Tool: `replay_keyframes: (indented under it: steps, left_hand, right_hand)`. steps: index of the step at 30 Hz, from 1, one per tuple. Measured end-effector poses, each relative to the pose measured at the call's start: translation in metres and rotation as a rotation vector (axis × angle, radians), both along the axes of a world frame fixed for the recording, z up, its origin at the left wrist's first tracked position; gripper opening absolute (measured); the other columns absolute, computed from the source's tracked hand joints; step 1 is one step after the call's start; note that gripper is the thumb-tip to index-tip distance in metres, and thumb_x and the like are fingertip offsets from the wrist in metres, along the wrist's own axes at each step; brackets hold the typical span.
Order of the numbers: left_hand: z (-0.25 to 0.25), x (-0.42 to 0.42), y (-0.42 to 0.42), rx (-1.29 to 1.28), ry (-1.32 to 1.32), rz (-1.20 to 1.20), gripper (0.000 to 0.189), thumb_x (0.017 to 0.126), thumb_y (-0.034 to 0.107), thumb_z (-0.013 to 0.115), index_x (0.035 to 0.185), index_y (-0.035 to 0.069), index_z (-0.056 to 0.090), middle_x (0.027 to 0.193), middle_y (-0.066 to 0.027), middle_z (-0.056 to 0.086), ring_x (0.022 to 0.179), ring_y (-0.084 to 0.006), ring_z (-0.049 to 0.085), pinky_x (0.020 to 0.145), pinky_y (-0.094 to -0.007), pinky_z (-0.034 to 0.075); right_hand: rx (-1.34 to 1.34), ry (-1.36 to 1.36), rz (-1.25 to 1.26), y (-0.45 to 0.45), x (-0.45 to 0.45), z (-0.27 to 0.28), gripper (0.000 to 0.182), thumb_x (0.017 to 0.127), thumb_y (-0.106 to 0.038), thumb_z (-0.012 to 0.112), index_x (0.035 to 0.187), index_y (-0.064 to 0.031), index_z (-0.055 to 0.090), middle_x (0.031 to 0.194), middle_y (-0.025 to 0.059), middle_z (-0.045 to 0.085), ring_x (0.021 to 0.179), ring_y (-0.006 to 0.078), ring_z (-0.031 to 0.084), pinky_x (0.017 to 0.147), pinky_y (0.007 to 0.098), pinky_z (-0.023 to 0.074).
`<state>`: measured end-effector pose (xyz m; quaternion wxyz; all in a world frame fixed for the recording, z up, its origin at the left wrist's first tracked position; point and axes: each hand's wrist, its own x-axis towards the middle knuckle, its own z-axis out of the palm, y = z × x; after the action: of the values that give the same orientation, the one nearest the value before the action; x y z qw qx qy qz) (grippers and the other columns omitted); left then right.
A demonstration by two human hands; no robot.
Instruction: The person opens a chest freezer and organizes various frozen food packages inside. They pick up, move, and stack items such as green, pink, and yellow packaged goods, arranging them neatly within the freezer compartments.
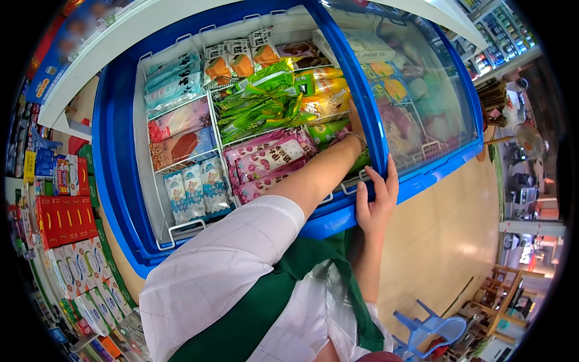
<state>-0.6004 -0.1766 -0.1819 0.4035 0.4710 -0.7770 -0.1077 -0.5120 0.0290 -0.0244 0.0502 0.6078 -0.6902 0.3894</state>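
Observation:
My left hand reaches down into a blue chest freezer, beside yellow ice cream packets. Its fingers are mostly hidden behind the frame of the sliding glass lid; a bracelet circles the wrist. My right hand, fingers spread, touches the lid frame's lower corner at the freezer's near edge. Left of my left hand lie green packets and, nearer to me, pink ice cream packets. Several white and blue packets stand in the near left wire basket, with light blue ones at its far end.
A white counter edge curves over the freezer's far side. Stacked red boxes and other goods line the left. On the tiled floor to the right stands a blue plastic chair. Frozen goods also lie beneath the glass.

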Motion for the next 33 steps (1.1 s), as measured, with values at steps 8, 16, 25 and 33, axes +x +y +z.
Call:
replay_keyframes:
  steps: [8, 16, 25, 33]
  left_hand:
    - [0.018, 0.005, -0.027, 0.195, 0.197, -0.313, 0.044, 0.086, 0.031, 0.054, 0.123, 0.007, 0.052, 0.114, -0.0153, 0.055, 0.112, -0.0364, 0.047, 0.092, -0.0500, 0.038]
    - [0.059, 0.102, -0.058, 0.839, 0.432, -0.349, 0.068, 0.071, 0.027, 0.069, 0.130, 0.002, 0.045, 0.106, -0.0180, 0.056, 0.115, -0.0339, 0.045, 0.097, -0.0417, 0.039]
    - [0.131, 0.230, -0.029, 1.025, 0.572, -0.449, 0.072, 0.061, 0.006, 0.071, 0.126, -0.006, 0.043, 0.097, -0.0151, 0.058, 0.082, -0.0210, 0.059, 0.064, -0.0329, 0.051]
    - [0.189, 0.417, -0.048, 0.295, -0.303, -0.228, 0.074, 0.065, 0.021, 0.072, 0.131, 0.003, 0.043, 0.123, -0.0188, 0.046, 0.115, -0.0301, 0.047, 0.098, -0.0356, 0.039]
  right_hand:
    - [-0.027, -0.016, 0.023, 0.002, 0.000, -0.005, 0.027, 0.078, -0.013, 0.063, 0.103, 0.0000, 0.065, 0.137, 0.0254, 0.043, 0.121, 0.0399, 0.046, 0.101, 0.0435, 0.0352]
    - [-0.034, -0.015, 0.017, 0.005, -0.003, -0.008, 0.027, 0.083, -0.014, 0.060, 0.104, 0.0011, 0.064, 0.138, 0.0241, 0.043, 0.122, 0.0397, 0.045, 0.101, 0.0435, 0.0354]
    - [-0.025, -0.028, 0.077, 0.000, 0.003, -0.006, 0.026, 0.084, -0.013, 0.059, 0.105, 0.0021, 0.064, 0.139, 0.0242, 0.041, 0.124, 0.0396, 0.043, 0.102, 0.0434, 0.0340]
    - [0.106, 0.022, 0.024, 0.002, 0.001, 0.002, 0.027, 0.083, -0.015, 0.061, 0.106, -0.0009, 0.065, 0.141, 0.0252, 0.037, 0.126, 0.0386, 0.040, 0.104, 0.0430, 0.0312]
